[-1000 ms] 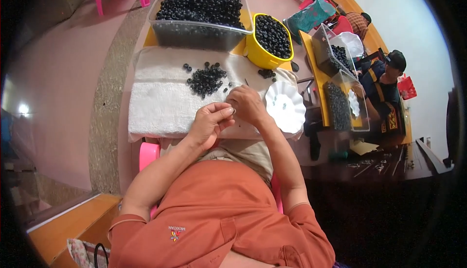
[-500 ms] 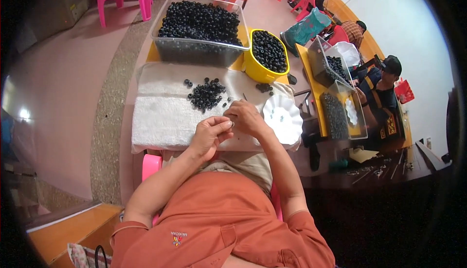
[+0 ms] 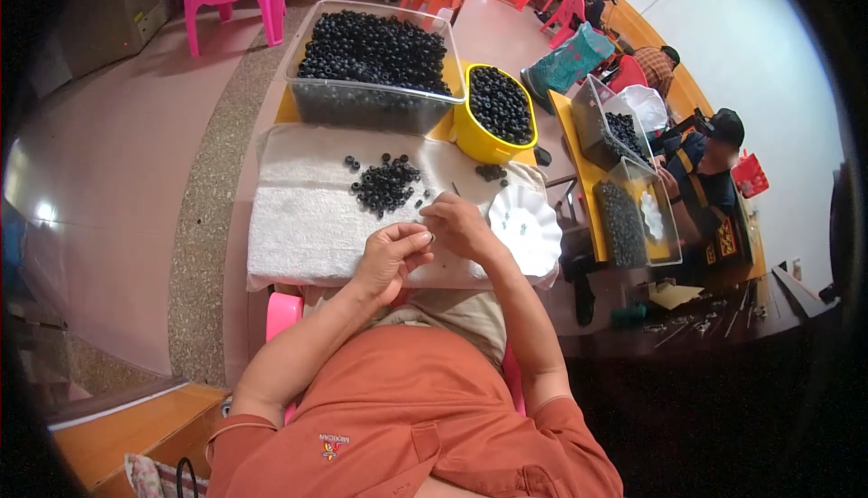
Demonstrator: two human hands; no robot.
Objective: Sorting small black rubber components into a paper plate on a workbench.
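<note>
Here, mid-frame, the left hand (image 3: 384, 261) pinches a small dark piece (image 3: 432, 238); the right hand (image 3: 461, 230) curls beside it, its grip impossible to tell. Black beads (image 3: 386, 187) lie heaped just above, upper centre.

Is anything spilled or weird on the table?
Nothing looks broken. One slightly odd bit: a little dark cluster lies near the yellow tub, apart from the bigger pile on the white cloth. Whether it spilled, I can't tell.
</note>
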